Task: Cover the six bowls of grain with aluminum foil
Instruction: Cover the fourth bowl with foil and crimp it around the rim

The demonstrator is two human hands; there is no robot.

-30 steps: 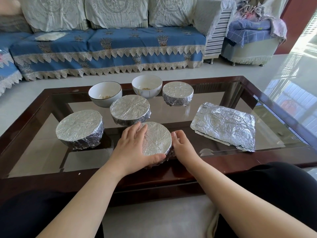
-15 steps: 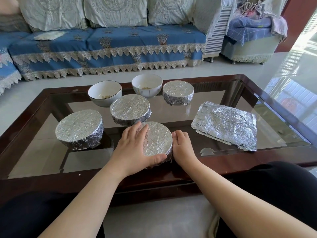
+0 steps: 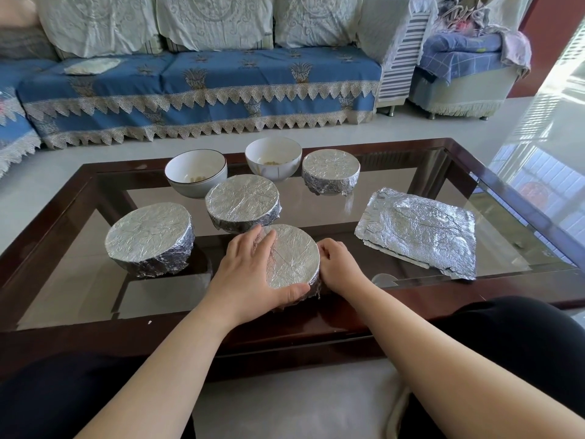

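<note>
Little has shifted since the earlier frames: both hands stay at the near bowl (image 3: 292, 259), with the right fingers now curled a bit tighter against its right edge. That bowl sits at the lower centre of the frame on the glass table (image 3: 395, 217), its top already under a smooth foil skin. The left hand (image 3: 250, 277) lies spread over the left part of the foil, fingers straight on top and thumb hooked round the near rim. The right hand (image 3: 340, 269) has its fingers bent against the right side wall, pressing the foil skirt inward; whether it pinches a fold I cannot tell. So small a change suggests the crimping of this cover is nearly finished.

Just behind, touching or nearly so, stands a second covered bowl (image 3: 242, 204); a third (image 3: 148, 239) sits to the left and a fourth (image 3: 330, 171) toward the upper right. Two bare bowls (image 3: 196, 172) (image 3: 273, 160) stand at the far side, each with a little grain in the bottom. Four of six are thus done, or almost.

Spare foil sheets (image 3: 421, 229) lie in a flat stack at the right, well apart from the bowls, likely the next thing to reach for. A blue sofa (image 3: 202, 87) fills the top of the frame.
</note>
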